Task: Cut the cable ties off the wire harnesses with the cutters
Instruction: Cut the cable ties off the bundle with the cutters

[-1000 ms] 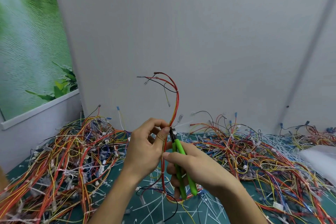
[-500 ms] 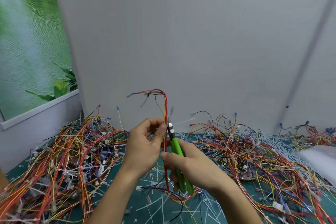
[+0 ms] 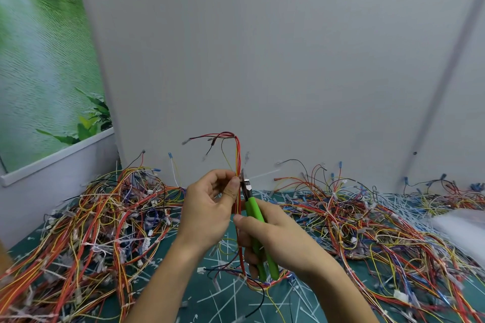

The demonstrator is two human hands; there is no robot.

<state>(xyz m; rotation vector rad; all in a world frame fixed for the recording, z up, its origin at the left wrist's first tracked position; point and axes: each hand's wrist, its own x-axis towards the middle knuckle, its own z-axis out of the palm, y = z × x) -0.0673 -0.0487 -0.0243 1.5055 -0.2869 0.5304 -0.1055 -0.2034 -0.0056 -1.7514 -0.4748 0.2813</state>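
Two hands meet low in the middle of the view; the left hand pinches one wire harness between its thumb and curled fingers, clamped tight on the red and yellow strands; the right hand is wrapped round the green handles of the cutters, thumb lying across the top, the two handles close together where they stick out below the palm. The cutters run from 5 o'clock at the handles to 11 o'clock at the dark nose, which sits against the harness just beside the left thumb (whether the blades are apart or together cannot be told). The harness stands upright, 6 to 12 o'clock, and its top bends over toward 9 o'clock, loose ends spreading out. Its lower end trails down to the green mat, among cut white ties. Heaps of tangled wires lie at 9 o'clock and at 3 o'clock of the hands; a grey wall stands behind.
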